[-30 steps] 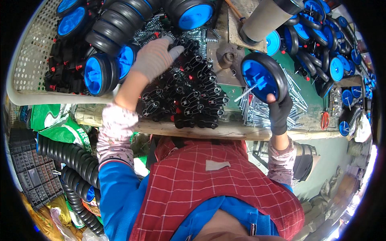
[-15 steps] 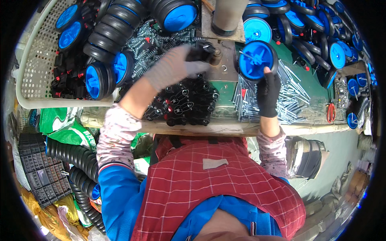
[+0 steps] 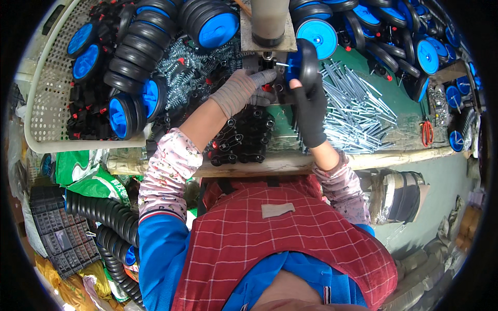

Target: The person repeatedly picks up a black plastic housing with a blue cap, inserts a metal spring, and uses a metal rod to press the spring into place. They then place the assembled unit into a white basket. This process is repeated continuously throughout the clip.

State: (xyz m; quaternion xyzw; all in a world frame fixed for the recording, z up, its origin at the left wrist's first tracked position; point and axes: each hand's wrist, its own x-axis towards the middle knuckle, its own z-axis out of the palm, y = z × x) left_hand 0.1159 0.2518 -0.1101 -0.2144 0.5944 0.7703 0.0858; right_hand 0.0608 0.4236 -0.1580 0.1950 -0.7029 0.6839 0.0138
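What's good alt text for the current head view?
A gloved right hand holds a black wheel with a blue hub beside a gloved left hand, near a grey cylinder. Metal rods, springs and more blue-hubbed wheels crowd the workbench.

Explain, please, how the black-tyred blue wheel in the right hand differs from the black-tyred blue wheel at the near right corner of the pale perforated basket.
The held wheel is gripped by the black-gloved right hand, whereas the corner wheel rests at the basket. A thin silver rod juts from the held wheel; none shows on the corner wheel. Both have blue centres and black tyres.
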